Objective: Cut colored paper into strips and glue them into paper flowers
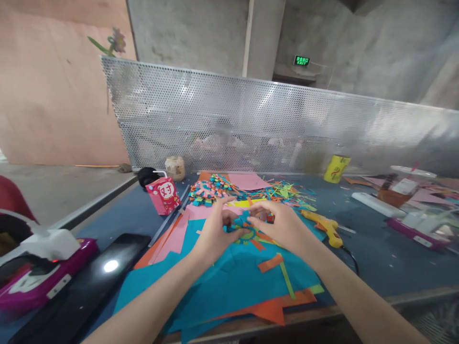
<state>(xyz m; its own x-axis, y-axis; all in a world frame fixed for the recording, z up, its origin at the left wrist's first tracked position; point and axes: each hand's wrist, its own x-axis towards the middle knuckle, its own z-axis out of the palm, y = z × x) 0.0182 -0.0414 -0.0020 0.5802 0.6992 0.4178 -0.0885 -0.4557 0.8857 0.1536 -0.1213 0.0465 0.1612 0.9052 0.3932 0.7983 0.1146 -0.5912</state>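
My left hand [218, 224] and my right hand [276, 220] meet over the middle of the table. Between their fingertips is a small blue piece of paper or felt [243, 218], its shape partly covered by the fingers. The right thumb and index finger pinch it; the left thumb and fingers curl around its other side, with the left index finger raised. Just below lies a small round fringed piece [248, 235] in blue and green. Large blue sheets [215, 291] spread underneath, with an orange strip [270, 263] and a green strip [287, 279] on top.
A yellow glue gun [328, 228] lies right of my hands, its black cord trailing. Behind are fringed pom-pom pieces [208, 191] and loose cut strips [287, 192]. A pink drink carton [163, 196], phone [86, 282] and purple power strip [46, 277] are left. A perforated metal screen [172, 105] stands behind.
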